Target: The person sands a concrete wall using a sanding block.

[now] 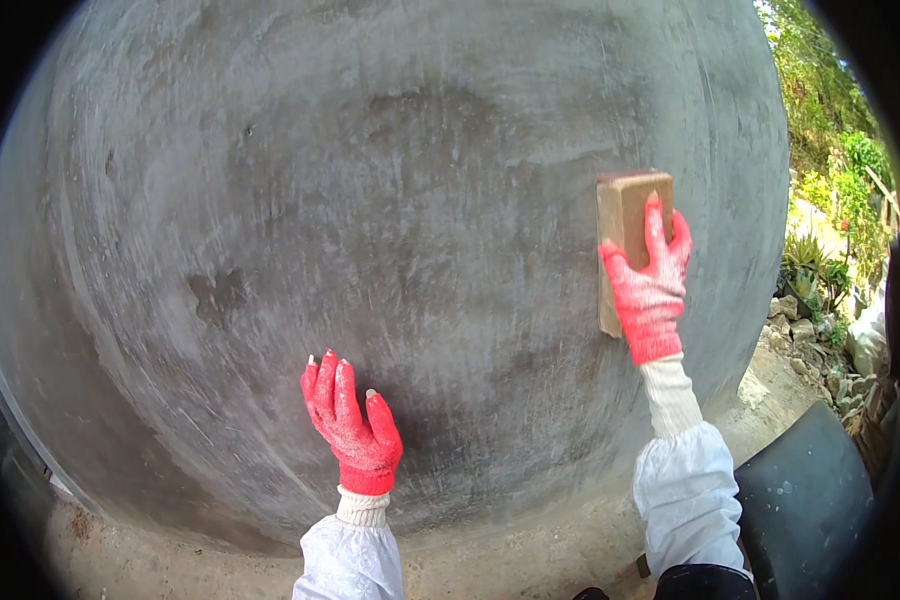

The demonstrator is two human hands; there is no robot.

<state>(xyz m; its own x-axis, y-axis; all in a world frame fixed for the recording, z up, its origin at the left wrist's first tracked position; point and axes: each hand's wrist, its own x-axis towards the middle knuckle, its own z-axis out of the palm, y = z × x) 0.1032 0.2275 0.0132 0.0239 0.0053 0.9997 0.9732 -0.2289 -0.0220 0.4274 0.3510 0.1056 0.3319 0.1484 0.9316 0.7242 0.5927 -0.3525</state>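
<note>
Fingers (654, 228) of R hand (653, 292) grip tan block (625, 212) agst grey wall (420, 230); L hand (358, 438) part-spread

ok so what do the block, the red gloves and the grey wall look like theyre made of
The tan block could be wood or dense foam: matte, square-edged, no clear grain showing. The red gloves look like knitted or rubber-coated fabric, dull and smeared whitish. The grey wall is probably cement plaster, fairly smooth, judging by its mottled patches and fine streaks.

No legible text, numbers or signs.
</note>
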